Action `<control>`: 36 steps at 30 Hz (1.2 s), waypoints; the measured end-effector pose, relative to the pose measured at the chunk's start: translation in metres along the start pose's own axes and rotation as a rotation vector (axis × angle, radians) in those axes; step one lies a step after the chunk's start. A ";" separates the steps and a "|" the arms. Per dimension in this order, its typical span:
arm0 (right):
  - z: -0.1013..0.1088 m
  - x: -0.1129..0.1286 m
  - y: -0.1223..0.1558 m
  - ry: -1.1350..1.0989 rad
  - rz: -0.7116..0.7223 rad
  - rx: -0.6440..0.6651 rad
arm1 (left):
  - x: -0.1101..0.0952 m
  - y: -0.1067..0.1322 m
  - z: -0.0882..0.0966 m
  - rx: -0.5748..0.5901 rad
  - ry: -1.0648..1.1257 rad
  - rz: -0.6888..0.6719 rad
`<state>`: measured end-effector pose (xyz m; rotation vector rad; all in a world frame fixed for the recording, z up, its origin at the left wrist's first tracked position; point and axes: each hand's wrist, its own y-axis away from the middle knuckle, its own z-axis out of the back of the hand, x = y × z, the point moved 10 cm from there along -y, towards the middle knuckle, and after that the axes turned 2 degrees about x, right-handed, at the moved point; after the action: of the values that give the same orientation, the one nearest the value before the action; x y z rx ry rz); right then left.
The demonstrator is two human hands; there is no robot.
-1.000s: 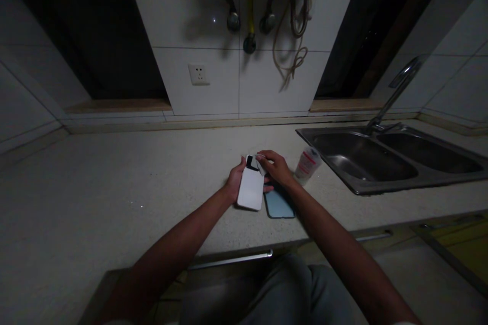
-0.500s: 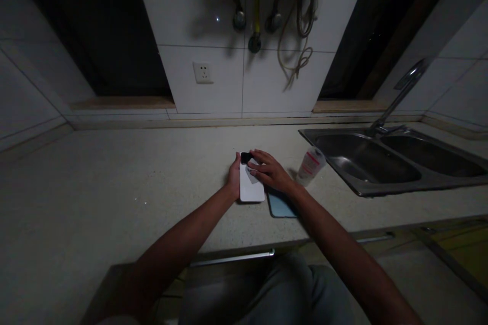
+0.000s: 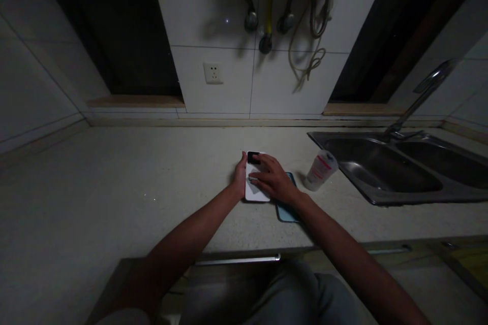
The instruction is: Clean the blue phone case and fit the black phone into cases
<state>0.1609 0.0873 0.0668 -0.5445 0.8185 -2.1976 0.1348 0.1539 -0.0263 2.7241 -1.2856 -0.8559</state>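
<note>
A white phone [image 3: 262, 196] with a black camera block at its top lies back up on the counter. My left hand [image 3: 239, 176] grips its left edge, the thumb pointing up along the side. Over the phone's back is my right hand [image 3: 275, 179], its fingers bent and pressing a small pale wipe [image 3: 253, 186] against the surface. Part of the wipe is hidden under those fingers. Beneath my right wrist lies a light blue phone case [image 3: 286, 213], partly covered by the hand and forearm.
A clear plastic cup [image 3: 321, 170] with red print stands right of my right hand. Farther right is a steel double sink [image 3: 368, 198] with a faucet [image 3: 419, 91]. Pipes and a socket [image 3: 213, 73] are on the tiled wall behind the counter [image 3: 183, 162].
The view has shifted, so everything sits slightly farther right. My right fingers and the wipe have slid a little lower on the phone's back. My left hand keeps its hold.
</note>
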 end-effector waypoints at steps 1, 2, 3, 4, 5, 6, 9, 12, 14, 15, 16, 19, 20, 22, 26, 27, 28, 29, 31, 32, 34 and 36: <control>0.004 -0.006 0.001 0.023 -0.043 -0.040 | 0.002 0.000 0.002 -0.022 -0.026 0.020; 0.007 -0.011 0.001 0.051 -0.085 -0.076 | 0.004 0.001 0.004 -0.037 -0.044 0.029; 0.011 -0.015 0.002 0.083 -0.122 -0.108 | 0.005 0.001 0.004 -0.042 -0.053 0.035; 0.013 -0.018 0.003 0.116 -0.156 -0.134 | 0.007 0.001 0.003 -0.041 -0.055 0.041; 0.015 -0.020 0.004 0.148 -0.185 -0.150 | 0.008 0.001 0.003 -0.042 -0.054 0.042; 0.016 -0.021 0.004 0.174 -0.207 -0.158 | 0.008 0.001 0.002 -0.047 -0.053 0.043; 0.012 -0.020 0.003 0.183 -0.202 -0.119 | 0.009 0.001 0.004 -0.068 -0.057 0.039; 0.005 -0.010 -0.001 0.107 -0.108 -0.035 | 0.008 -0.001 0.006 -0.065 -0.036 0.028; 0.000 0.003 -0.003 0.039 -0.012 0.029 | 0.007 -0.002 0.004 -0.028 0.001 0.021; -0.003 0.011 -0.004 -0.004 0.043 0.064 | 0.005 -0.003 0.002 -0.002 0.023 0.005; -0.005 0.019 -0.005 -0.051 0.093 0.103 | 0.002 -0.004 0.001 0.018 0.041 -0.022; -0.010 0.038 -0.007 -0.188 0.173 0.203 | -0.012 -0.006 0.003 0.018 0.066 -0.137; -0.010 0.041 -0.007 -0.224 0.173 0.226 | -0.017 -0.007 0.005 0.010 0.067 -0.167; -0.010 0.043 -0.007 -0.279 0.165 0.267 | -0.022 -0.008 0.007 0.015 0.067 -0.189; -0.004 0.033 -0.005 -0.240 0.127 0.258 | -0.030 -0.009 0.013 0.011 0.097 -0.209; -0.001 0.027 -0.004 -0.196 0.108 0.238 | -0.031 -0.009 0.015 0.003 0.106 -0.210; 0.001 0.021 -0.003 -0.146 0.084 0.221 | -0.031 -0.008 0.016 -0.004 0.112 -0.207; 0.003 0.015 -0.003 -0.100 0.056 0.206 | -0.030 -0.008 0.016 -0.009 0.117 -0.199; 0.007 0.001 -0.001 -0.035 -0.013 0.169 | -0.026 -0.008 0.014 -0.008 0.119 -0.167; 0.009 -0.006 -0.001 -0.020 -0.050 0.147 | -0.023 -0.008 0.012 0.000 0.117 -0.144; 0.014 -0.017 0.001 -0.022 -0.114 0.106 | -0.016 -0.008 0.007 0.021 0.101 -0.091; 0.016 -0.026 0.003 -0.033 -0.169 0.068 | -0.011 -0.008 0.005 0.040 0.067 -0.054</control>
<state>0.1891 0.0984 0.0727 -0.6352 0.6996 -2.3543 0.1320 0.1686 -0.0274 2.8045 -1.2352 -0.7436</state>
